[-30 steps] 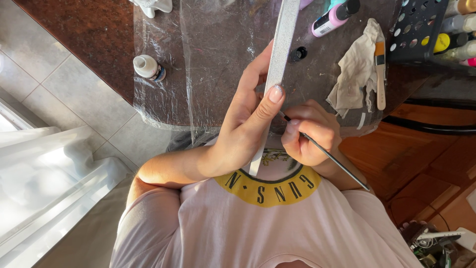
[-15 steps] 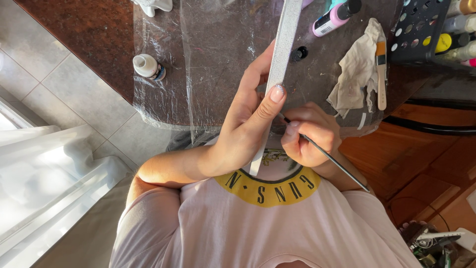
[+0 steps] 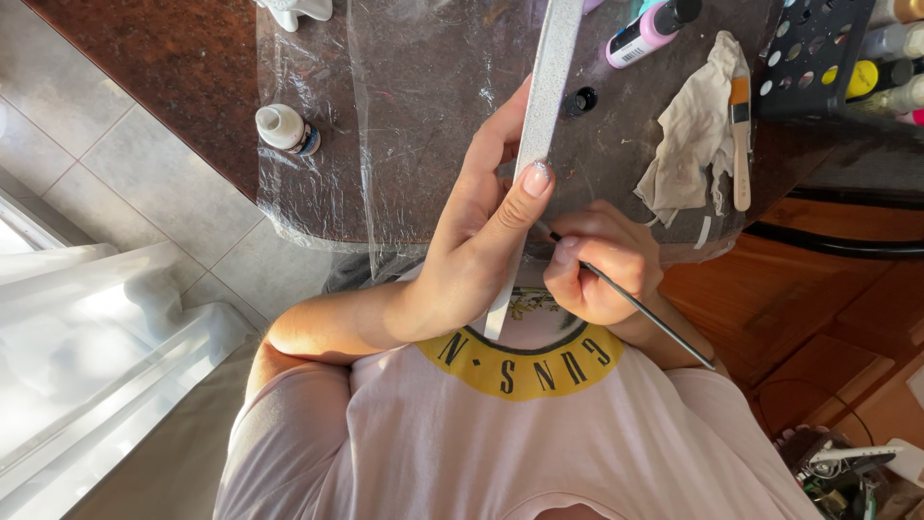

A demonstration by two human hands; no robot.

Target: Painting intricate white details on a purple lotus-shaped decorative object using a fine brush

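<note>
While a long grey strip (image 3: 549, 106) is gripped by the left hand (image 3: 481, 241), a thin brush (image 3: 640, 308) is pinched in the right hand (image 3: 597, 265) — tip against the strip.

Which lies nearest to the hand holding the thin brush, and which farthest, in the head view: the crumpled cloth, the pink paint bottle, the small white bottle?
From the right hand:
1. Crumpled cloth, just beyond it, on the tabletop.
2. Pink paint bottle, farther up, near the picture's top edge.
3. Small white bottle, far across, past the left hand.
</note>
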